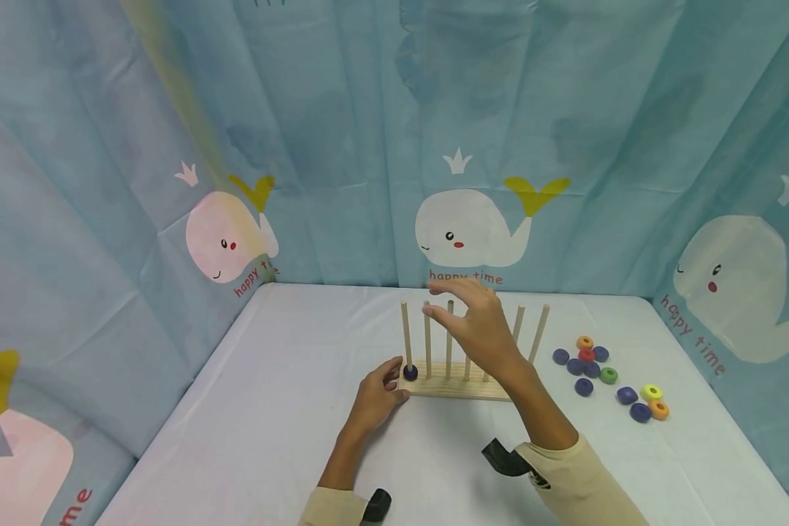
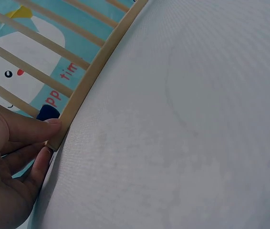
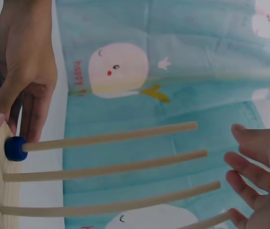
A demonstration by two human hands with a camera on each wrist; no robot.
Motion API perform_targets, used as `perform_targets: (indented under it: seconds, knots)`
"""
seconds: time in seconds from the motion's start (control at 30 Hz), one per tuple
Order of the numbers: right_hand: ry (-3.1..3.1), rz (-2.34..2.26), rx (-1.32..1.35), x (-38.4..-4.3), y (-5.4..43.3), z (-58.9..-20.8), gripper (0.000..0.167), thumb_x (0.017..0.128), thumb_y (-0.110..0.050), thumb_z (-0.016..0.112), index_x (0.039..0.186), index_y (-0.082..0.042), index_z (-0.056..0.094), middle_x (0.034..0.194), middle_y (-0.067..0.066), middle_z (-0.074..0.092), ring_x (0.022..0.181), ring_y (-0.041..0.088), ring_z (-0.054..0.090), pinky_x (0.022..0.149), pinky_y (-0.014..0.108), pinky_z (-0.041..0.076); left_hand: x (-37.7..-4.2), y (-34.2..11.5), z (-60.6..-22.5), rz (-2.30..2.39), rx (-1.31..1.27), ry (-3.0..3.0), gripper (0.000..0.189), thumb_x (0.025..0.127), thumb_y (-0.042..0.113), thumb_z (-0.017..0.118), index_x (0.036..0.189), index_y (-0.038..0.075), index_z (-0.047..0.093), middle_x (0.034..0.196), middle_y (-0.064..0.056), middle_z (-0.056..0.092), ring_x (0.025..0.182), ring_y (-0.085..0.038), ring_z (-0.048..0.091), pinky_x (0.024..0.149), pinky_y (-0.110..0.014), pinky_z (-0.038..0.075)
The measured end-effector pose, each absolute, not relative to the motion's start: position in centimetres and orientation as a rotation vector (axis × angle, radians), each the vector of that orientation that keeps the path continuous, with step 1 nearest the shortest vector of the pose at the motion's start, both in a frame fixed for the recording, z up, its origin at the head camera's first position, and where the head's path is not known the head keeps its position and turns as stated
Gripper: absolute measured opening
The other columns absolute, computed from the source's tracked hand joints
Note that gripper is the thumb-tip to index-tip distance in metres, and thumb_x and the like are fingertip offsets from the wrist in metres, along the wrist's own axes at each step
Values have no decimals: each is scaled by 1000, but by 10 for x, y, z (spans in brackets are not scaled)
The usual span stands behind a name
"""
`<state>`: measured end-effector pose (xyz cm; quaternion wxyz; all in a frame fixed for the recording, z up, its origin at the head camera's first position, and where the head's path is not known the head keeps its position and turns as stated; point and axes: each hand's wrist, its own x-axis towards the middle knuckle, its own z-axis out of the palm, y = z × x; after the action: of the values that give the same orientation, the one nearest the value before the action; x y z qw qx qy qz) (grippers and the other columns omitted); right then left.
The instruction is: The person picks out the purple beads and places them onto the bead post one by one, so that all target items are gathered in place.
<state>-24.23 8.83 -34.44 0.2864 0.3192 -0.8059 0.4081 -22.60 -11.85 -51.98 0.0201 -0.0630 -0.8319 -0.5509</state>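
While twelve beads [image 1: 584,388] lie, one's threaded.

Wooden base [image 2: 93,70] between fingers [image 2: 27,130]

Support: table [image 1: 250,416], white-covered. Directly on it: wooden peg stand [image 1: 450,389], base flat. Right of stand: cluster of five blue-purple beads [image 1: 584,387], one green bead [image 1: 608,375], one red bead [image 1: 587,355], one orange bead [image 1: 584,342]. Farther right, about level with stand's front edge: two dark blue beads [image 1: 641,413], one yellow bead [image 1: 652,393], second orange bead [image 1: 659,410].

Red lettering [image 1: 689,333] "happy time", repeated below whale prints [image 1: 476,226] on blue curtain [image 1: 342,109].
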Motion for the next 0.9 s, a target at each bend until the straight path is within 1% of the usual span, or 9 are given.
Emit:
perform_targets:
  seconds: [0.03, 0.1, 0.27, 0.43, 0.53, 0.63, 0.7, 0.77, 0.9]
  knots:
    - [-2149, 1089, 845, -241, 90, -344, 35, 84, -22, 77, 118, -14, 70, 109, -2, 70, 111, 16, 57, 101, 43, 42, -226, -118, -520, -1709, -196, -2580, 65, 82, -1, 73, 142, 6, 49, 131, -13, 58, 118, -25, 57, 96, -28, 50]
    - [-2141, 1092, 833, -238, 94, -343, 35, 84, -22, 77, 118, -14, 70, 109, -2, 70, 112, 16, 58, 105, 42, 40, -226, -118, -520, -1713, -199, -2573, 65, 82, -1, 73, 141, 6, 49, 131, -14, 57, 118, -26, 57, 97, -29, 50]
    - [-2120, 1111, 807, -231, 105, -343, 36, 84, -20, 77, 119, -13, 70, 111, -3, 69, 114, 18, 58, 114, 42, 30, -225, -118, -520, -1733, -192, -2569, 65, 81, -2, 72, 142, 6, 49, 131, -13, 57, 119, -25, 56, 98, -30, 49]
    - [-2108, 1143, 781, -227, 117, -345, 36, 84, -20, 78, 118, -12, 70, 112, -3, 69, 116, 19, 57, 116, 41, 27, -227, -119, -520, -1730, -199, -2575, 66, 82, -2, 73, 142, 6, 48, 133, -13, 56, 120, -26, 55, 98, -29, 49]
    - [-2117, 1177, 734, -223, 124, -347, 36, 84, -22, 78, 118, -13, 70, 113, -4, 68, 118, 18, 55, 111, 45, 34, -227, -120, -520, -1728, -212, -2571, 65, 82, -1, 73, 142, 5, 48, 134, -13, 56, 120, -26, 55, 98, -29, 49]
    - [-2130, 1185, 679, -220, 132, -350, 35, 85, -24, 77, 118, -17, 70, 114, -8, 67, 113, 15, 55, 100, 46, 43, -227, -120, -520, -1728, -211, -2572, 65, 82, 0, 73, 142, 5, 48, 133, -13, 56, 120, -26, 56, 97, -28, 50]
    - [-2121, 1188, 664, -219, 137, -353, 34, 85, -23, 77, 118, -18, 70, 113, -8, 67, 109, 13, 56, 94, 43, 46, -227, -120, -521, -1728, -214, -2569, 65, 82, -1, 73, 142, 5, 48, 133, -14, 56, 119, -26, 56, 97, -29, 50]
    - [-2108, 1183, 657, -218, 143, -355, 34, 84, -21, 78, 117, -19, 71, 113, -8, 67, 105, 12, 57, 89, 37, 48, -227, -121, -521, -1731, -214, -2567, 65, 82, -1, 73, 142, 5, 49, 132, -14, 56, 119, -26, 56, 97, -29, 50]
    - [-2072, 1194, 639, -217, 153, -359, 35, 82, -16, 80, 115, -19, 71, 111, -6, 68, 102, 12, 60, 86, 25, 50, -228, -121, -522, -1738, -223, -2560, 64, 82, -1, 72, 141, 5, 49, 132, -14, 56, 119, -26, 56, 96, -28, 50]
